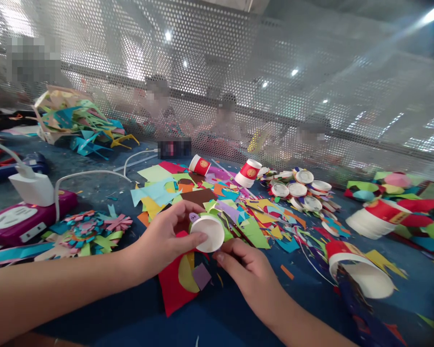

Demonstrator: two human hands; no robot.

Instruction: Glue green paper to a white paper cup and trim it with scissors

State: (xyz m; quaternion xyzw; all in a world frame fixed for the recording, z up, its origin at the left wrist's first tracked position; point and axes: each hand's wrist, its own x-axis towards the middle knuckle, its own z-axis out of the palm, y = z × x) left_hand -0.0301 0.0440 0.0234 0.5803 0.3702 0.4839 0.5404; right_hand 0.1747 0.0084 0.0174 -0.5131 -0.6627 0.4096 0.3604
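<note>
My left hand (162,241) grips a cut-down paper cup (213,233), its round white base tipped up and the thumb pressed on it. Green and purple paper strips (226,209) stick out around its far side. At the cup's lower right edge, the thumb and forefinger of my right hand (249,272) are pinched together. What lies between those fingertips is too small to make out. Under the cup is a sheet of red paper (173,289), with a yellow-green piece (187,274) and a purple scrap (201,276) on top.
Coloured paper scraps (264,217) cover the blue table's middle. Two red-and-white cups (249,173) stand behind them, with several white cup bases (297,189) to the right. A purple power strip (0,221) sits left. Scissors (361,308) lie by a tipped cup (376,277). Perforated metal forms the back.
</note>
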